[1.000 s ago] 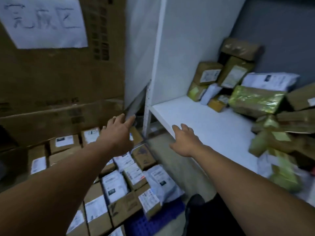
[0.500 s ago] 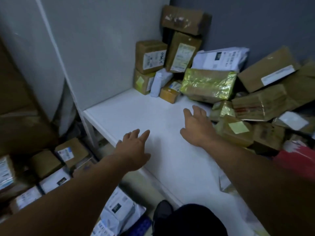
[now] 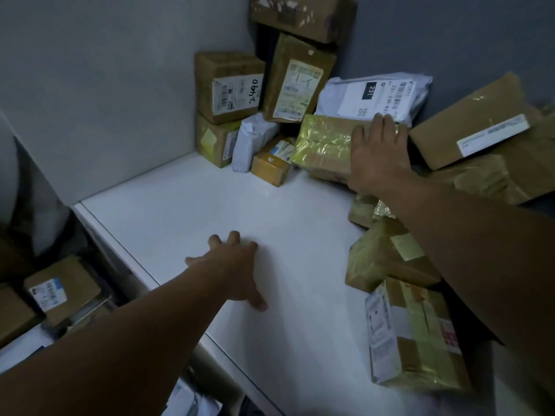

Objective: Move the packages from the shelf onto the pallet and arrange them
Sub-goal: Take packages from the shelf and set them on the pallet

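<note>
Compared with half a second earlier, the right hand [image 3: 380,157] is found farther forward. It was held over bare shelf short of the pile, and it is now laid on top of the tape-wrapped package [image 3: 324,145]. Its fingers are stretched out flat across the shiny wrapping and nothing is clasped; whether the fingertips are hooked behind the far edge cannot be told. The left hand [image 3: 237,274] has also been carried inward from the front edge. It is spread and relaxed over the white shelf [image 3: 186,211] with nothing held, and contact with the surface cannot be made out.

The tape-wrapped package is lodged in the pile at the back of the shelf, just in front of a white mailer bag [image 3: 375,94] and beside a small yellow box [image 3: 270,169]. At the back corner a labelled box [image 3: 228,85] is stacked on another, and a tall box [image 3: 297,82] is leaned beside it under a top box [image 3: 303,16]. More taped parcels [image 3: 414,334] are heaped along the right side, below a large brown box [image 3: 474,124].

The shelf is bounded by a pale side panel [image 3: 105,85] on the left and a grey wall [image 3: 450,40] behind. Below its front edge, at lower left, labelled cartons [image 3: 60,283] are seen.
</note>
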